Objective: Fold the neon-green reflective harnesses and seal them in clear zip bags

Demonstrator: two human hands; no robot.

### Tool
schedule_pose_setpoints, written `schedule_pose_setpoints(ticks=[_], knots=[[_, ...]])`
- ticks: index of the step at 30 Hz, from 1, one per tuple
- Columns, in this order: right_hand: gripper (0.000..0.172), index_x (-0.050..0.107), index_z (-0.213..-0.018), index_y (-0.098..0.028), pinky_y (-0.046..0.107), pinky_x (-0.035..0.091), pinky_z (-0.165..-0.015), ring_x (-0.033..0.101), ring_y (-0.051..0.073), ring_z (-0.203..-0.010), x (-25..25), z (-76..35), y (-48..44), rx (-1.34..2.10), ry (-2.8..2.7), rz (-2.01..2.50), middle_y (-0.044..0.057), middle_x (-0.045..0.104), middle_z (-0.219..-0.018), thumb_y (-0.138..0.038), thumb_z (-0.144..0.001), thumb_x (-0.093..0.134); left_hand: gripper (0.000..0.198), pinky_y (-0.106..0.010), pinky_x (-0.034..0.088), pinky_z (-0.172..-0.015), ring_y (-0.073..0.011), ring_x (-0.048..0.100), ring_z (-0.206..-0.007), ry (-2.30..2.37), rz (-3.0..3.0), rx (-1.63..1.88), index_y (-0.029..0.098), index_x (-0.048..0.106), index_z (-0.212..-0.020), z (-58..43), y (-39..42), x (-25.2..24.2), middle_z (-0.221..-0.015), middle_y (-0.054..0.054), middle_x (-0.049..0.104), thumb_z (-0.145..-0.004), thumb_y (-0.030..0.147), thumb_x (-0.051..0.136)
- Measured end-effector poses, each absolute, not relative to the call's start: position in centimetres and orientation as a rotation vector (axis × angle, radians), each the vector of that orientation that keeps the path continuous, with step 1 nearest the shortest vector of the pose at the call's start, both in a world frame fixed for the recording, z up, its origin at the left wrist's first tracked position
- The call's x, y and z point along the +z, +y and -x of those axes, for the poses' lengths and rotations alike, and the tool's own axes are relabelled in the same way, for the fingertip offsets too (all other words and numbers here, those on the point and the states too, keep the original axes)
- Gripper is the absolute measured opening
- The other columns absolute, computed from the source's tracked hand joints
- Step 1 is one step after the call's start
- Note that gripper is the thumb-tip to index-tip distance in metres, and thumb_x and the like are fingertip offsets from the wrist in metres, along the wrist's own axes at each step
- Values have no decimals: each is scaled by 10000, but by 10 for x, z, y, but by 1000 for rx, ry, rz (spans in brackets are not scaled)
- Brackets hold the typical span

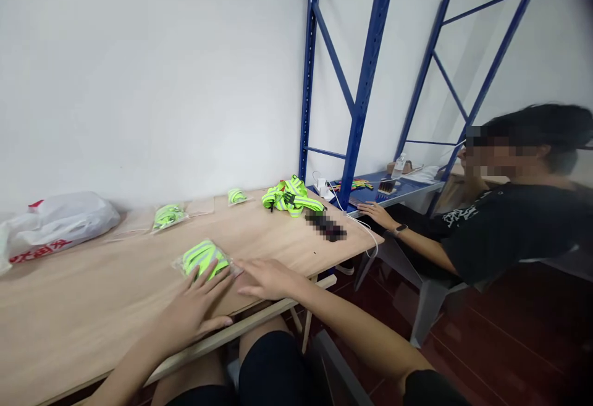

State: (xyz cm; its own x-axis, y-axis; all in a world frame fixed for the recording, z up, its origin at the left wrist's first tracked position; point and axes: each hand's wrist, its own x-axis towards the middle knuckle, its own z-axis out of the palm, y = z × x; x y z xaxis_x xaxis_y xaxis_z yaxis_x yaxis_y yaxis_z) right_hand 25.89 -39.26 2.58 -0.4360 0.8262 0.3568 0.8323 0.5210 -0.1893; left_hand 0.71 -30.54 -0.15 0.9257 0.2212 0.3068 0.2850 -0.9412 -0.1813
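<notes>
A clear plastic bag with a folded neon-yellow reflective strap (204, 255) inside lies flat on the wooden table in front of me. My left hand (192, 308) rests on its near side, fingers spread, thumb apart. At the bag's right end is my right hand (267, 279), its fingers stretched out and touching the clear edge. What lies under those fingertips is partly hidden. Farther back sit two more bagged straps, one bag (169, 215) to the left and a smaller-looking one (237, 196) near the wall. Loose reflective straps (290, 197) with black buckles are heaped to the right.
A white plastic shopping bag (62, 224) stands at the table's far left. Beyond the table's right end rise blue rack posts (365, 78). A white cable (364, 227) hangs over that corner. A co-worker (504, 220) sits at the blue table on the right.
</notes>
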Motion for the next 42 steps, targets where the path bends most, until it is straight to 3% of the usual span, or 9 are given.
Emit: schedule_pose_setpoints(ticks=[6,9,13,15,18,23,27,31,42], knots=[[462,566,-1320,-162,385,422,-1028,560,251,-1207,1,-245,-425,-207,-2402,1345,127,650,-1287,-454,-962,569,777,-459,324,-1168,-291,454,-1397,-309,2967,-536,292,178,-1595,9,-337,3,-1544,-69,450,-953,504,560],[422,568,-1285,-166,365,447,-949,572,238,-1105,-8,-241,-442,-277,-2380,1284,115,668,-1202,-377,-926,632,643,-414,385,-1137,-252,520,-1341,-268,2994,-592,302,302,-1559,14,-352,1,-1488,-57,528,-975,386,559],[189,638,-1115,-171,325,458,-811,575,207,-921,-17,-240,-456,-387,-2271,1219,83,696,-1006,-213,-973,520,444,-363,466,-1046,-206,619,-1186,-239,2997,-709,287,484,-1443,13,-369,-3,-1331,-57,654,-1002,229,480],[189,660,-1005,-175,314,453,-760,563,196,-849,-17,-241,-458,-416,-2242,1171,74,692,-911,-203,-994,474,401,-330,498,-975,-196,636,-1125,-226,2975,-800,262,529,-1389,11,-373,-4,-1274,-69,676,-1005,179,450],[187,662,-953,-180,315,454,-751,562,188,-824,-13,-243,-457,-425,-2192,1128,68,690,-881,-191,-989,479,353,-328,506,-941,-214,628,-1123,-265,2901,-950,223,562,-1334,9,-372,-5,-1251,-99,663,-995,170,476],[104,647,-1011,-195,335,468,-853,597,194,-965,-3,-244,-450,-369,-2128,1142,80,702,-1033,-221,-952,565,222,-346,517,-911,-235,637,-1057,-429,2812,-1111,185,621,-1174,16,-358,2,-1134,-118,664,-970,243,556],[204,630,-1101,-200,345,468,-879,606,205,-1028,-8,-243,-445,-301,-2232,1189,87,696,-1128,-259,-907,643,243,-324,537,-879,-237,647,-1054,-476,2884,-996,208,638,-1163,27,-350,10,-1159,-112,661,-950,291,556],[137,662,-978,-198,335,480,-844,643,189,-938,-10,-242,-442,-225,-2147,1151,65,743,-994,-163,-947,534,205,-265,540,-820,-189,673,-951,-429,2988,-1045,201,662,-1084,32,-350,14,-1041,-92,694,-975,213,488],[167,716,-823,-200,323,547,-761,671,193,-776,56,-231,-426,240,-1470,978,62,730,-826,-361,-860,693,48,-256,501,-724,-152,652,-765,-598,2651,-1783,188,664,-870,13,-360,56,-811,-23,687,-885,144,654]])
